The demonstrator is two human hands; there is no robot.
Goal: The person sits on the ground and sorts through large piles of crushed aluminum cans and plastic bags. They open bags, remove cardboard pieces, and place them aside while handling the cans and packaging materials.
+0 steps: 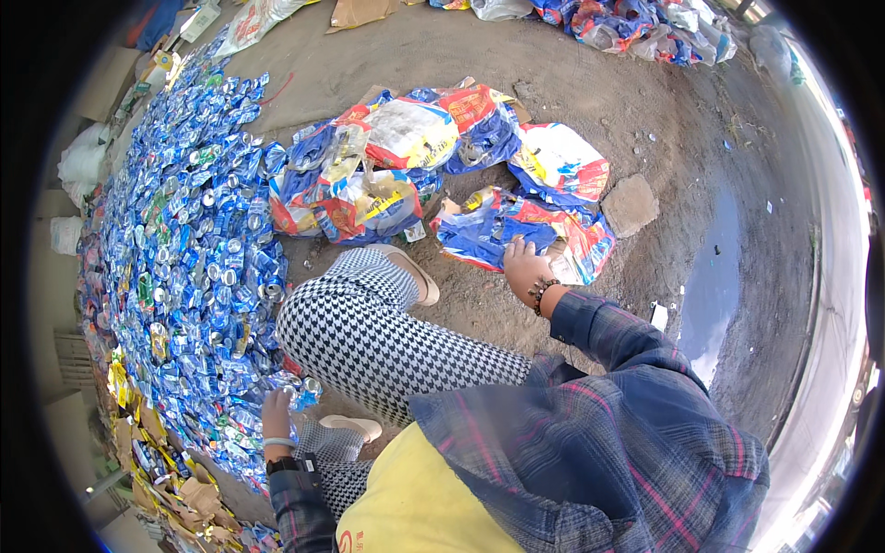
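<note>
My left hand (277, 417) is at the near edge of a large pile of flattened, mostly blue drink cans (200, 276). A few crushed cans (304, 392) lie right beside its fingers; whether it grips any cannot be told. On the dirt ground, my right hand (527, 266) has its fingers bent over the near edge of a printed plastic sack (498, 228) in blue, red and white. That sack lies crumpled. Other similar sacks (411, 131) lie bunched beyond it, bulging, with another sack (563, 162) to their right.
A flat stone (630, 205) lies right of the sacks. Farther right, a puddle (712, 276) stretches along the ground. Cardboard scraps (197, 494) are at lower left. More crumpled plastic (629, 27) lies at the far side. My bent leg (387, 339) is between my hands.
</note>
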